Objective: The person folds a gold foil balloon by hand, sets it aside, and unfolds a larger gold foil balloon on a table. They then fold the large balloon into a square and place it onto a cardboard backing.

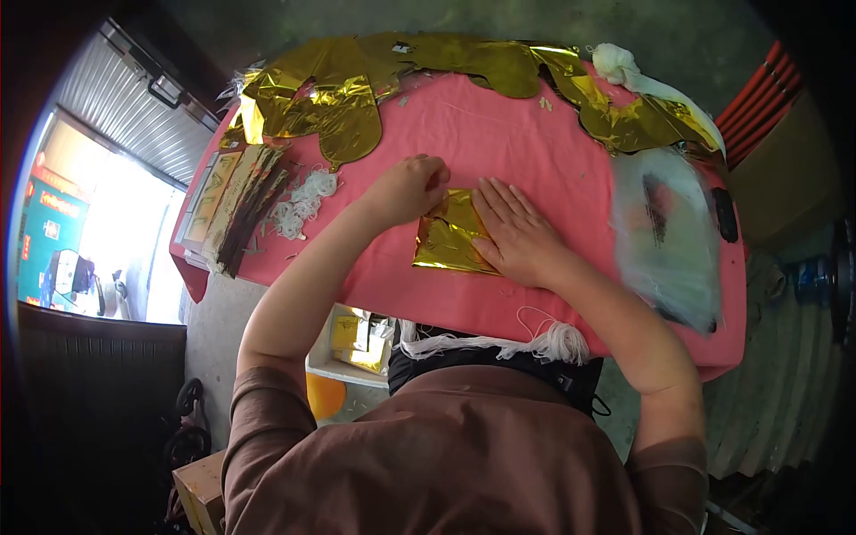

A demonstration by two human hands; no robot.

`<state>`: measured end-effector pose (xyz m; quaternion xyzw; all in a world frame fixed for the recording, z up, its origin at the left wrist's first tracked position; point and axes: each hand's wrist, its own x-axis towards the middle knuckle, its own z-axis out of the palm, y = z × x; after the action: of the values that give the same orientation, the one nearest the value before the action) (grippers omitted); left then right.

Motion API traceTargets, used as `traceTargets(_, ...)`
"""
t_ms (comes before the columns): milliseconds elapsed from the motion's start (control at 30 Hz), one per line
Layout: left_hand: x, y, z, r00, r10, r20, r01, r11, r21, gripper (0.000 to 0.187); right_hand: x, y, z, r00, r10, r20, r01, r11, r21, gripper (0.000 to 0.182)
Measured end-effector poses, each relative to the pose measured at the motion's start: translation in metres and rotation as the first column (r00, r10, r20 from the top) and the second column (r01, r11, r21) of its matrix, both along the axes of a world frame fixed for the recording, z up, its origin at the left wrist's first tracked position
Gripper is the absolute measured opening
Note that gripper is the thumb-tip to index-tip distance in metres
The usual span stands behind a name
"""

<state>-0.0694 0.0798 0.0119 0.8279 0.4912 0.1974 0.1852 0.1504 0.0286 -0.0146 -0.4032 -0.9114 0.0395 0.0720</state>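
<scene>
A folded square of shiny gold foil (456,242) lies flat on the pink cloth in front of me. My right hand (519,230) is spread flat over its right side, fingers stretched out and pointing away from me. At the foil's upper left corner, my left hand (410,189) is closed with its fingers curled in. Whatever those fingers may hold is hidden from view. Large gold foil sheets with rounded lobes (352,125) spread along the far edge of the table.
The pink-covered table (499,134) carries a stack of printed packets (234,205) and tangled white string (306,203) at left. Clear plastic bags (667,236) and a black object (723,214) lie right. A string bundle (562,342) is at the near edge; a white bin (325,367) stands below.
</scene>
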Motion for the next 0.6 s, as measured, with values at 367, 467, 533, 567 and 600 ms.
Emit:
traceTargets(367, 0.01, 0.024, 0.041, 0.948, -0.134, -0.29, -0.026, 0.874, -0.486, 0.03, 0.001, 0.0, -0.001, 0.998, 0.024, -0.063, -0.025, 1.0, -0.007, 0.066)
traceTargets(467, 0.008, 0.017, 0.049, 0.948, -0.071, -0.311, -0.099, 0.861, -0.499, 0.029, 0.001, 0.0, -0.003, 0.996, 0.023, -0.085, -0.022, 1.0, 0.007, 0.067)
traceTargets(533, 0.001, 0.016, 0.041, 0.98, 0.05, -0.193, -0.153, 0.81, -0.566, 0.023, 0.001, 0.0, -0.003, 0.996, 0.023, -0.088, -0.022, 1.0, 0.011, 0.067)
traceTargets(567, -0.004, 0.016, 0.036, 0.98, 0.049, -0.195, -0.153, 0.81, -0.566, 0.023, 0.001, 0.0, -0.003, 0.996, 0.028, -0.088, -0.027, 1.0, 0.015, 0.067)
traceTargets(600, -0.01, 0.015, 0.03, 0.997, 0.07, -0.032, -0.075, 0.78, -0.621, 0.02, 0.001, 0.0, -0.004, 0.995, 0.03, -0.091, -0.029, 0.999, 0.014, 0.067)
